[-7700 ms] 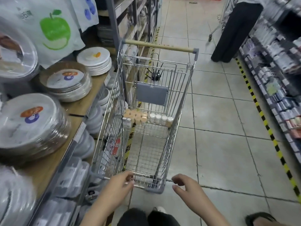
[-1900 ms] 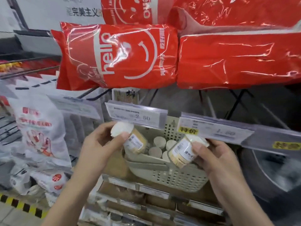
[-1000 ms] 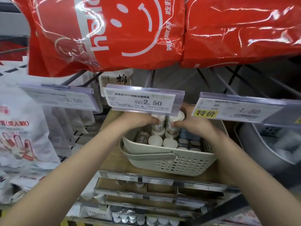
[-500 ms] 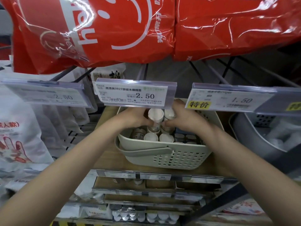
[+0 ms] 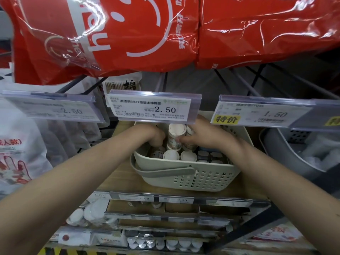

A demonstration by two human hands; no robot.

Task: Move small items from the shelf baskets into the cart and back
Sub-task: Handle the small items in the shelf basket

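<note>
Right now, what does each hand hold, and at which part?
The right hand pinches an upright white-capped jar at its label. The left hand curls inside the basket; its hold cannot be told.

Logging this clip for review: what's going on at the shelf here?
A person has both hands inside a cream basket on a store shelf. The right hand grips a small white-capped jar standing above the other jars. The left hand is curled low beside it; what it holds is hidden. No cart is in view.
</note>
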